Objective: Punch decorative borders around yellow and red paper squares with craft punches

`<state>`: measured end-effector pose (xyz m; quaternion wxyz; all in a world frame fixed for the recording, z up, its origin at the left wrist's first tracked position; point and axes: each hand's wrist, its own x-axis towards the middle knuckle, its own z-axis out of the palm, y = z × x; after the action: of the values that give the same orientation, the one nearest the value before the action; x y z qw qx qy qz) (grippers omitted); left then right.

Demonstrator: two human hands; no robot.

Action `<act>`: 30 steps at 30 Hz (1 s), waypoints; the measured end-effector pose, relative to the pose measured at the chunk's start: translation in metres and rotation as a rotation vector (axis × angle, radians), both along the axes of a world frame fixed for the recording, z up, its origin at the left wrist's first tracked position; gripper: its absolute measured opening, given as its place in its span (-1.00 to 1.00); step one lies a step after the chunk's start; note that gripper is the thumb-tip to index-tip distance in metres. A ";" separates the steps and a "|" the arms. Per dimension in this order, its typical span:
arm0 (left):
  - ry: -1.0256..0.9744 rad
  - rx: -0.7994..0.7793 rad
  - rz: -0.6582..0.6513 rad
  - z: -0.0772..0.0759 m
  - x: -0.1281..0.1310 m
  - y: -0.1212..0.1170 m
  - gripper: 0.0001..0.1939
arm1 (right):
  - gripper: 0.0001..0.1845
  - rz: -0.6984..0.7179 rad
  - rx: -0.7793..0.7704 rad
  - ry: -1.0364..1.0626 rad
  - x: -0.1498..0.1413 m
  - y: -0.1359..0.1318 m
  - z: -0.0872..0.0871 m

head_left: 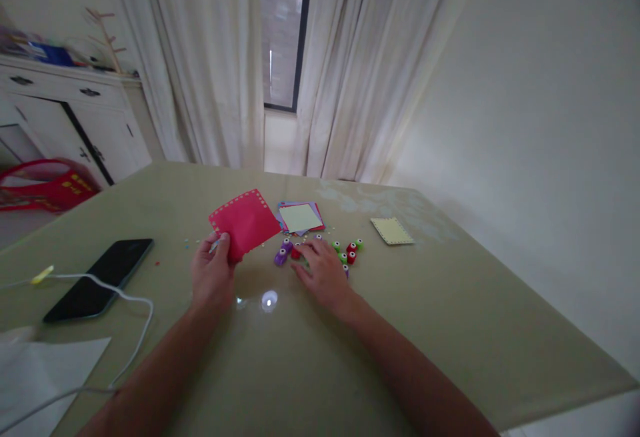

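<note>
My left hand (214, 270) pinches a square of red paper (245, 222) by its lower corner, holding it up above the table. Small punched holes run along the paper's upper and left edges. My right hand (323, 270) reaches over a cluster of small craft punches, its thumb and fingers apart. A red punch (296, 251) is right by its fingertips, and two purple punches (281, 255) lie to the left. Past the hand are green and red punches (352, 254). The hand hides part of the cluster.
Behind the punches lies a stack of coloured paper squares (301, 217), a pale one on top. A yellow square with punched edges (393, 231) is farther right. On the left are a black phone (103, 280), a white cable (145, 301) and white paper (55, 370). Tiny paper bits dot the table (450, 330).
</note>
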<state>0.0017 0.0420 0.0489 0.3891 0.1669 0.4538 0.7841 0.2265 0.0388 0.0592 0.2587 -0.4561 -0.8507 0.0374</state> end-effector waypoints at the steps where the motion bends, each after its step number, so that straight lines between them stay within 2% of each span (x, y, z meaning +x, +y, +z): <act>1: 0.008 -0.010 -0.004 0.000 0.000 -0.001 -0.75 | -0.61 -0.003 0.009 -0.052 -0.010 0.004 -0.001; 4: 0.051 -0.016 -0.019 -0.002 0.001 -0.003 -0.70 | -0.61 0.003 0.042 -0.179 -0.030 0.010 -0.008; 6: 0.085 -0.007 -0.031 -0.003 0.001 -0.004 -0.68 | -0.61 0.025 0.055 -0.228 -0.032 0.007 -0.014; 10: 0.140 0.024 -0.035 0.000 -0.002 -0.005 -0.69 | -0.65 0.083 0.061 -0.235 -0.014 -0.003 -0.019; 14: 0.194 0.037 0.030 0.008 -0.008 -0.005 -0.74 | -0.69 0.008 0.085 -0.237 0.003 -0.006 -0.018; 17: 0.234 0.018 0.076 0.009 -0.010 -0.006 -0.78 | -0.58 0.001 0.130 -0.275 -0.002 0.003 -0.020; 21: 0.269 -0.005 0.071 0.005 -0.009 -0.007 -0.77 | -0.36 0.103 0.204 -0.357 -0.027 0.028 -0.025; 22: 0.274 -0.007 0.060 0.004 -0.008 -0.007 -0.75 | -0.37 0.125 0.208 -0.380 -0.032 0.035 -0.026; 25: 0.281 0.002 0.004 0.002 -0.006 -0.009 -0.71 | -0.60 0.122 0.180 -0.427 -0.038 0.047 -0.030; 30: 0.293 0.014 -0.070 0.004 0.002 -0.015 -0.64 | -0.71 0.036 0.149 -0.427 -0.005 0.040 -0.031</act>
<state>0.0034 0.0273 0.0527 0.3444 0.2982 0.4940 0.7405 0.2210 0.0789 0.0280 0.1052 -0.4182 -0.8945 -0.1183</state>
